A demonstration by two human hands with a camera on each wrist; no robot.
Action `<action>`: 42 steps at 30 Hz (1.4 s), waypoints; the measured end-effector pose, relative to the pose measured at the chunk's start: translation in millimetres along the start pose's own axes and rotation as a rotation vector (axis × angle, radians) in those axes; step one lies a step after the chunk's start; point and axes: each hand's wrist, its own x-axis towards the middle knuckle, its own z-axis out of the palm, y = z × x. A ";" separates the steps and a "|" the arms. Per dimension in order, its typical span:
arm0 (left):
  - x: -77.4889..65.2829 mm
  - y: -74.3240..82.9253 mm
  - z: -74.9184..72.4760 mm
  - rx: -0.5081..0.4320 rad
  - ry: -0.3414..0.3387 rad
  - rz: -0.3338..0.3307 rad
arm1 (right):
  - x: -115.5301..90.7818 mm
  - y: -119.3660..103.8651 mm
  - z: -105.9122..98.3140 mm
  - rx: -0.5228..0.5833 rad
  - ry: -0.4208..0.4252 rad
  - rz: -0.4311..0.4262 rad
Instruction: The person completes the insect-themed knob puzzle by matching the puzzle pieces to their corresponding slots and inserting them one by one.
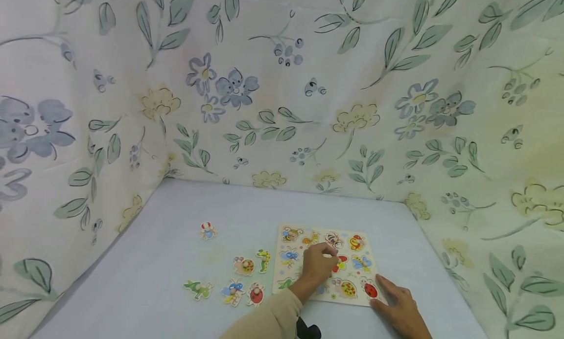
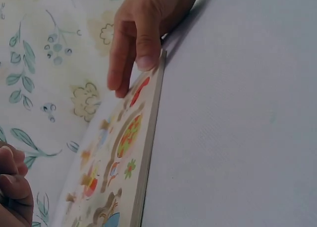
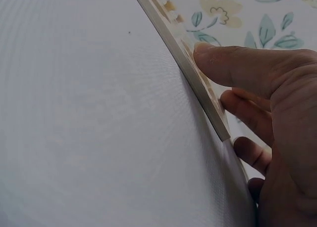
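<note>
Sleeve (image 1: 269, 315) beside board (image 1: 278, 271), left hand (image 1: 317, 265) curled above, any hold hidden.
Right hand (image 1: 400, 305), spread, likely steadies board's near-right corner.

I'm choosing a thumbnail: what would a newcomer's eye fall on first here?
Probably the cream floral cloth, printed in blue, yellow and green, filling the upper part of the head view. Next, the pale rectangular board with bright bug pictures on the white surface, the left hand over its middle, the right hand at its near right corner. Then six small, colourful creature-shaped pieces, scattered left of the board.
</note>
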 end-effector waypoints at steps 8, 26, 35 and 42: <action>-18.5 15.8 -40.6 -0.110 0.002 0.000 | -0.1 0.6 -0.5 -0.014 -0.027 0.009; -12.8 -24.0 -132.4 0.086 0.450 -0.004 | 1.1 1.6 -3.5 0.004 -0.002 -0.054; -11.8 -43.5 -136.7 0.251 0.476 -0.096 | 0.9 4.7 -1.7 0.006 0.049 -0.117; -11.2 -54.8 -135.2 0.307 0.403 -0.064 | 1.8 4.2 -1.1 0.007 0.009 -0.053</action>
